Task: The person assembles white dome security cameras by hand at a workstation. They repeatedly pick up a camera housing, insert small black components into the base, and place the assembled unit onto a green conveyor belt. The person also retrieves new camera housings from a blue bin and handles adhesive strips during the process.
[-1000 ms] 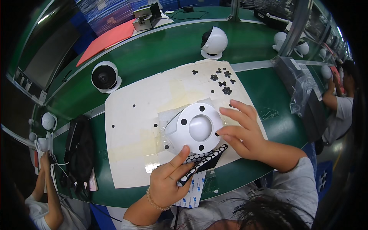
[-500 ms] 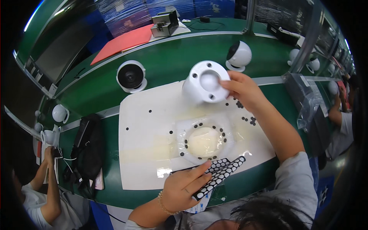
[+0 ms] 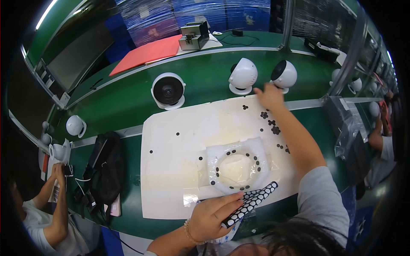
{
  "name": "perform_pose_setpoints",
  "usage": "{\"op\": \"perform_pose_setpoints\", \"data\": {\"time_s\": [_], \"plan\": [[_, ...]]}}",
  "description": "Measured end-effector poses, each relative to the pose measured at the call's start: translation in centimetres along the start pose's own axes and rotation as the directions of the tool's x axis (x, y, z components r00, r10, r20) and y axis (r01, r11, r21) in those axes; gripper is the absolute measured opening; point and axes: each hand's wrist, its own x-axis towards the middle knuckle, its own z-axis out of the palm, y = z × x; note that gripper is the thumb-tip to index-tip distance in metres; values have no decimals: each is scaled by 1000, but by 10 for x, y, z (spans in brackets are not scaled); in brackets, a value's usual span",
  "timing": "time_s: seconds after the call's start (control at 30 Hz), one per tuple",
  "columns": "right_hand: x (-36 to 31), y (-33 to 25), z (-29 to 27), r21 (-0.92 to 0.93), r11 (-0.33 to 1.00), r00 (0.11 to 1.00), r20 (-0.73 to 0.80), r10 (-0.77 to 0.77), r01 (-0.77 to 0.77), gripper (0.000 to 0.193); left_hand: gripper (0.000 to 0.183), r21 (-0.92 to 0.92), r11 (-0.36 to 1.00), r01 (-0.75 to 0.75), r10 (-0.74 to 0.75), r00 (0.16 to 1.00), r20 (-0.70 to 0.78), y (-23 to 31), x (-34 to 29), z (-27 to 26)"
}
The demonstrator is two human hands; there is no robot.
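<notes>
Dotted black sheet [image 3: 253,202] — gripped in left hand [image 3: 215,216], free end jutting right past its fingers. Right hand [image 3: 271,97] sits near white round devices [image 3: 244,75] — finger grip unclear.

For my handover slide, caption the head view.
Left hand holds a dotted sheet; right hand is near a white device.

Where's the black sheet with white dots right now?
Head view, lower part, right of centre: the black sheet with white dots is held in the left hand, at the near edge of the white foam pad.
</notes>
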Motion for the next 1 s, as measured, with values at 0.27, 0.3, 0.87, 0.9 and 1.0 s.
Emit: {"op": "perform_pose_setpoints", "data": {"time_s": [0.27,0.3,0.87,0.9,1.0], "plan": [[7,97,-25,-160,973,962,-192,-196,166,32,38,-155,970,186,-193,981,-30,-4,2,2],[6,107,-36,-200,950,946,-173,-275,240,30,38,-171,973,155,-165,985,-49,-5,4,4],[-173,-35,-153,888,220,685,453,-571,-403,27,21,-300,886,353,-400,910,-112,18,-2,6],[-177,-33,-156,941,336,814,228,-534,-43,29,19,-376,856,355,-434,888,-148,16,-4,10],[-200,-26,-173,647,439,752,-345,-561,624,37,15,-464,801,378,-500,849,-171,15,-5,12]]}}
